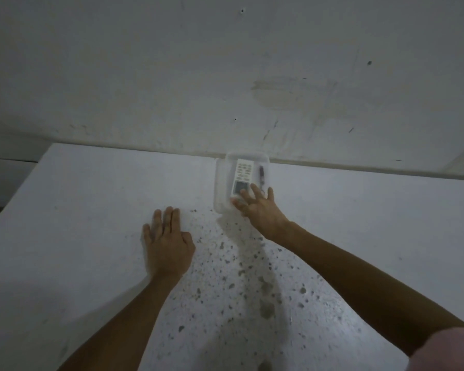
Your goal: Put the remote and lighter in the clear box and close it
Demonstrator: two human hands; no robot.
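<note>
1. At the far edge of the pale, dark-speckled stone table (332, 263), close against the stained white wall (225, 76), sits the clear rectangular plastic box (221, 183), its long side running away from the person.
2. Inside the box lies the white rectangular remote control (242, 178), face up, with rows of small buttons on its far half and a grey display panel on its near half.
3. Just right of the remote, also within the box, lies the slim dark lighter (262, 175), parallel to the remote and apart from it by a narrow gap.
4. The right hand (260, 210) reaches forward over the near end of the box, palm down, with its fingers (245, 195) spread and released; the fingertips rest over the near end of the remote and the box's near rim.
5. Whether a clear lid lies between this hand and the remote cannot be told, since the plastic is see-through and the view is dim and soft.
6. The left hand (168, 243) lies flat on the table, well to the left of the box and nearer the person, its fingers straight, close together and grasping nothing.
7. Both forearms are bare, and a pinkish sleeve (447, 352) shows at the lower right corner.
</note>
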